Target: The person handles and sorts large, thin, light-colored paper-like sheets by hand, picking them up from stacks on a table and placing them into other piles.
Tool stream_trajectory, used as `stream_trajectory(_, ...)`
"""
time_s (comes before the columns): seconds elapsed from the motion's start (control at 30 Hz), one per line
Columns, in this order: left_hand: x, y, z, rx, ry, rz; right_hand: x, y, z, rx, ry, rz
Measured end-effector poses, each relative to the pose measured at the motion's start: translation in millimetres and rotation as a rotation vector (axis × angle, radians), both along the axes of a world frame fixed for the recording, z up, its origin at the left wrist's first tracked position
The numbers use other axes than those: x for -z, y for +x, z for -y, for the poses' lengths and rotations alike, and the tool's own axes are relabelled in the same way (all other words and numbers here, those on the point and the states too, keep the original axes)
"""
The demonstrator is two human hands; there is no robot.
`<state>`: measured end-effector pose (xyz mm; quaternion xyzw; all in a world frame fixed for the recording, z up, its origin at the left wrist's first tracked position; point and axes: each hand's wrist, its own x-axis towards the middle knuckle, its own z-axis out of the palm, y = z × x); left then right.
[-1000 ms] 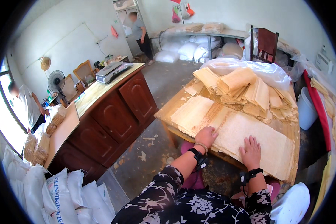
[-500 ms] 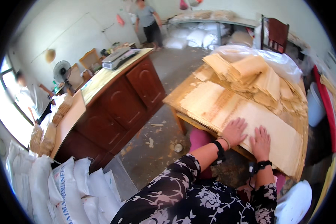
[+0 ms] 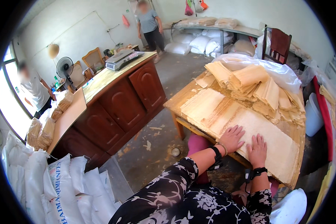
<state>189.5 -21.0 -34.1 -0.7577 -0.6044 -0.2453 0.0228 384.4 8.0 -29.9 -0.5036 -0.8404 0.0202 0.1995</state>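
A flat stack of thin, pale beige sheets (image 3: 278, 143) lies along the near side of a wooden table (image 3: 174, 101). My left hand (image 3: 231, 139) rests flat on it near the front edge, fingers stretched out and slightly spread. Beside it to the right, my right hand (image 3: 257, 151) lies palm down on the same stack, its fingers also extended. Neither hand grips anything. Behind the stack is a heap of folded, curling beige sheets (image 3: 263, 84), partly under clear plastic (image 3: 283, 69).
A dark red cabinet (image 3: 112, 112) with a scale (image 3: 120, 59) on top stands left. White sacks (image 3: 63, 186) fill the lower left. One person (image 3: 148, 28) stands at the back, another (image 3: 37, 89) by the window. A chair (image 3: 277, 44) is behind the table; a bucket (image 3: 314, 114) stands right.
The view has tilted and shifted slightly. Both hands stay flat on the sheets, with little visible movement relative to them.
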Motion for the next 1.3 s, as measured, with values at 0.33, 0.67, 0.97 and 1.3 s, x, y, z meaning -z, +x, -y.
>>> stream_trajectory(0.33,1,1,0,0.007,0.033,-0.024,6,4,-1,-0.020,0.041,-0.012)
stream_trajectory(0.67,7,-3,-12,0.008,-0.029,0.055,6,4,-5,-0.030,0.051,0.005)
stream_trajectory(0.97,-47,-103,-14,-0.684,-0.200,0.258,7,15,4,0.011,0.008,0.009)
stream_trajectory(1.3,-27,-204,-61,-0.260,-0.647,0.446,-38,-12,-13,-0.137,0.141,-0.011)
